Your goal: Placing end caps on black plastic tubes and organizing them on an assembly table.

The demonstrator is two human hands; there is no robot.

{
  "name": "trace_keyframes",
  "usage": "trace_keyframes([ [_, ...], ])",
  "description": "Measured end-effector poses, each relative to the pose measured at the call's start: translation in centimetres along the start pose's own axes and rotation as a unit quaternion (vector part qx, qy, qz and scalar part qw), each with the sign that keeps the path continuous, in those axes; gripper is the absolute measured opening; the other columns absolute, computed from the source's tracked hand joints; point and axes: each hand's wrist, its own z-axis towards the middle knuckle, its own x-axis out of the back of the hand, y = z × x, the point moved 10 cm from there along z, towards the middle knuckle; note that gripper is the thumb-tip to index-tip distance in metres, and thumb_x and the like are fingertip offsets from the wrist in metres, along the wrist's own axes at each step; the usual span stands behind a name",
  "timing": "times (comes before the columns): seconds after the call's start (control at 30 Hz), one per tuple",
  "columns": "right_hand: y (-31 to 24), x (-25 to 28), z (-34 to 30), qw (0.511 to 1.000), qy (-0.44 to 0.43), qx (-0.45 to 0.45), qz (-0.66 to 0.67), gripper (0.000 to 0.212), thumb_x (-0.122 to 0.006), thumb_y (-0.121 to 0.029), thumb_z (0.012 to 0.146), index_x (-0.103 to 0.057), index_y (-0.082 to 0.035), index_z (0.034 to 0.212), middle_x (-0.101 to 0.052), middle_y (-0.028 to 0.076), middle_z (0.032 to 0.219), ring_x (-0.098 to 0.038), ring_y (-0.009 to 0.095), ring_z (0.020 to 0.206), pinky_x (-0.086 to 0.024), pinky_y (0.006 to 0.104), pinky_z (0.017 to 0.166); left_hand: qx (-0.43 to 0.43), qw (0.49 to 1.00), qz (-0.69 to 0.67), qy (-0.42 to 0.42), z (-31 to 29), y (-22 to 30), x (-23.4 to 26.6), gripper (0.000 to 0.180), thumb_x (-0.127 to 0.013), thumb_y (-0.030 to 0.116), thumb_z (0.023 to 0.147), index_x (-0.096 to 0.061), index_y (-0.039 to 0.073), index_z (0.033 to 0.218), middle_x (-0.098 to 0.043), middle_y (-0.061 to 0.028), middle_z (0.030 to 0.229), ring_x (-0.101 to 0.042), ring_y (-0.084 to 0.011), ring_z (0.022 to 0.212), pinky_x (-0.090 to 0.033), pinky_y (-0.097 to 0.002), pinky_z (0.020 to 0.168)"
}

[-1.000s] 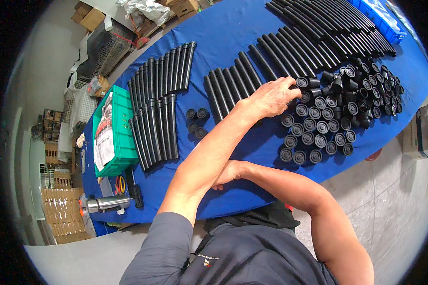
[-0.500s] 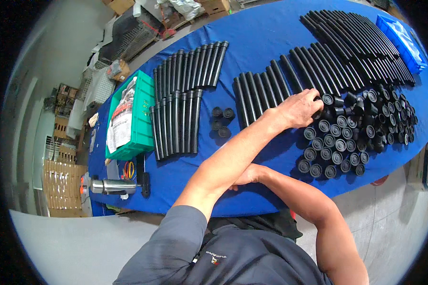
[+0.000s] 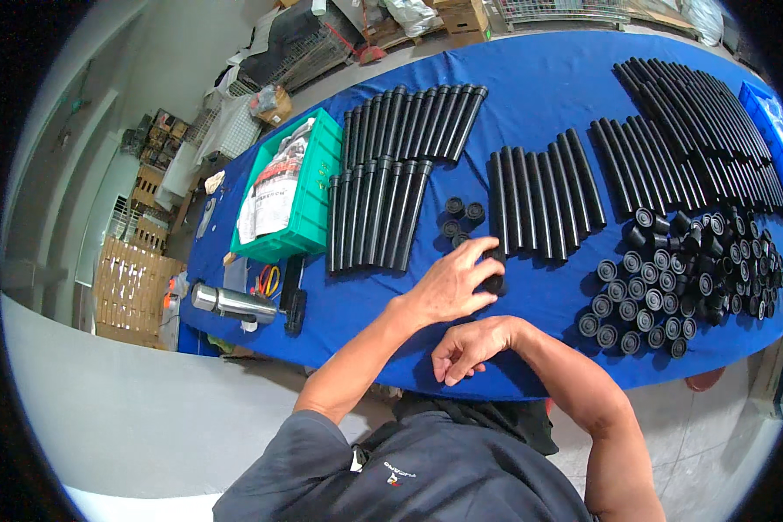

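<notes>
My left hand (image 3: 454, 284) is over the near middle of the table, its fingers curled round black round caps (image 3: 495, 284); how many it grips is partly hidden. Just beyond its knuckles a few similar caps (image 3: 454, 206) sit in a small cluster on the cloth. My right hand (image 3: 473, 346) rests close to the table's near edge, fingers folded, with nothing showing in it. Past my left fingertips lies a row of black tubes (image 3: 544, 202). To the right spreads a large group of black caps (image 3: 648, 297), some in rows facing up, others heaped loosely.
Black tubes with collared ends (image 3: 378, 213) lie in two rows beside a green crate (image 3: 309, 204) holding printed bags. More tubes (image 3: 700, 130) fill the far right, near a blue bin (image 3: 772, 130). A steel flask (image 3: 235, 302) lies at the left on the blue cloth (image 3: 531, 78).
My left hand has come from the cap heap on the right, across to the small cluster, with caps in its fingers. My right hand, partly covered before, is now uncovered. The view has shifted.
</notes>
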Motion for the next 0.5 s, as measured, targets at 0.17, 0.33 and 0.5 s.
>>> trace_keyframes([
  [0.17, -0.3, -0.3, -0.1, 1.000, -0.001, -0.011, -0.030, 0.025, -0.072, -0.024, 0.087, -0.068, -0.002, 0.098, -0.061, 0.000, 0.076, -0.057, 0.009, 0.065, -0.047, 0.0252, 0.054, -0.009, 0.999, 0.037, -0.003, -1.4, -0.3, -2.4, 0.044, -0.079, 0.020, 0.072, -0.063, 0.005, 0.109, -0.048, -0.0218, 0.136, -0.051, -0.0392, 0.123, -0.044, -0.0452, 0.105],
  [0.33, 0.1, 0.2, -0.1, 1.000, 0.008, 0.001, -0.019, 0.029, -0.073, -0.025, 0.088, -0.068, -0.001, 0.103, -0.062, 0.001, 0.079, -0.058, 0.010, 0.068, -0.050, 0.0260, 0.057, 0.014, 0.999, 0.020, 0.034, -0.5, -0.9, -2.2, 0.046, -0.080, 0.023, 0.072, -0.063, 0.006, 0.111, -0.049, -0.0218, 0.134, -0.053, -0.0398, 0.120, -0.047, -0.0448, 0.101],
  [0.5, -0.3, 0.7, 0.0, 1.000, 0.015, 0.009, -0.003, 0.032, -0.072, -0.024, 0.088, -0.067, 0.000, 0.108, -0.063, 0.002, 0.081, -0.060, 0.010, 0.071, -0.051, 0.0264, 0.060, 0.012, 1.000, 0.004, 0.004, 0.0, -0.9, -2.7, 0.048, -0.081, 0.025, 0.070, -0.065, 0.008, 0.112, -0.048, -0.0208, 0.136, -0.052, -0.0390, 0.121, -0.047, -0.0444, 0.102],
])
